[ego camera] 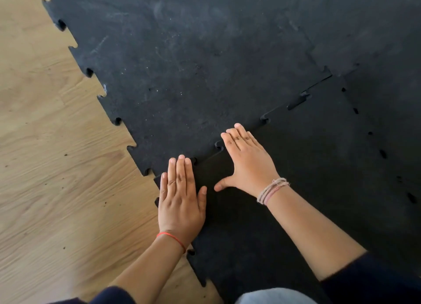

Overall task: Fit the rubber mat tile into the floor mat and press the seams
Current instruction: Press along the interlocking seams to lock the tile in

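Observation:
A clean black rubber mat tile with jigsaw edges lies at the lower right, against the dusty black floor mat that fills the upper middle. The seam between them runs diagonally from lower left to upper right; its upper stretch shows raised, unseated tabs. My left hand lies flat, palm down, on the tile's left corner, fingertips at the seam. My right hand is flat too, fingers together across the seam, thumb spread out. Neither hand holds anything.
Light wood-grain floor covers the left side, bordered by the mat's toothed edge. Another seam with small gaps runs down the tile's right side. My knee in light fabric shows at the bottom edge.

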{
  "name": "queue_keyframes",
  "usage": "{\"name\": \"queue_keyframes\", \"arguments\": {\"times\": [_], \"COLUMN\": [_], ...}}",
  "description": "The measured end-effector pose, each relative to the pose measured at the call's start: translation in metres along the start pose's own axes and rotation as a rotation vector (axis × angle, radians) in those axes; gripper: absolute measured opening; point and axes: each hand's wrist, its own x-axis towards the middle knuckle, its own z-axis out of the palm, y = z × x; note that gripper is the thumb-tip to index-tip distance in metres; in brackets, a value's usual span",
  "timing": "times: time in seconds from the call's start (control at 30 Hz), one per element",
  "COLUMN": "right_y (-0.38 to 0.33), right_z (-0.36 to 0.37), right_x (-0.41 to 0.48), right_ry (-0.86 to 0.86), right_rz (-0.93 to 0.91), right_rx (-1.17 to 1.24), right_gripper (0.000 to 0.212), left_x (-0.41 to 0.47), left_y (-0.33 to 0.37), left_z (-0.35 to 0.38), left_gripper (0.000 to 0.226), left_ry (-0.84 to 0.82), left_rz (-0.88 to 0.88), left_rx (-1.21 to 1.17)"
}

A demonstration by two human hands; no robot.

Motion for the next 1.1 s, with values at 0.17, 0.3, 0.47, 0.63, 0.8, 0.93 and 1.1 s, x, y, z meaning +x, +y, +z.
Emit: {"name": "queue_keyframes", "arguments": {"times": [0.17, 0.3, 0.47, 0.63, 0.8, 0.93, 1.1], "right_y": [0.0, 0.006, 0.008, 0.01, 0.013, 0.009, 0.01], "right_z": [0.01, 0.013, 0.03, 0.031, 0.024, 0.029, 0.027], "right_x": [-0.012, -0.015, -0.016, -0.007, -0.006, -0.016, -0.019], "right_ry": [0.039, -0.001, 0.11, 0.098, 0.051, 0.028, -0.067], "right_rz": [0.017, 0.016, 0.031, 0.012, -0.024, 0.016, 0.031], "right_rx": [0.016, -0.076, -0.175, -0.183, -0.161, -0.127, -0.109], "right_gripper": [0.116, 0.113, 0.094, 0.092, 0.091, 0.093, 0.105], "left_x": [-0.008, -0.007, -0.003, 0.001, 0.002, 0.0, 0.002], "left_y": [0.003, 0.001, -0.003, -0.002, -0.001, -0.002, -0.001], "left_z": [0.003, 0.006, 0.01, 0.01, 0.01, 0.005, 0.01], "left_gripper": [0.064, 0.064, 0.064, 0.063, 0.063, 0.063, 0.064], "left_ry": [-0.019, 0.005, 0.031, 0.039, 0.03, -0.002, 0.045], "left_rz": [0.006, 0.006, 0.027, 0.029, 0.033, 0.039, 0.043], "left_rx": [-0.01, -0.047, -0.048, -0.036, -0.024, -0.044, -0.035]}}
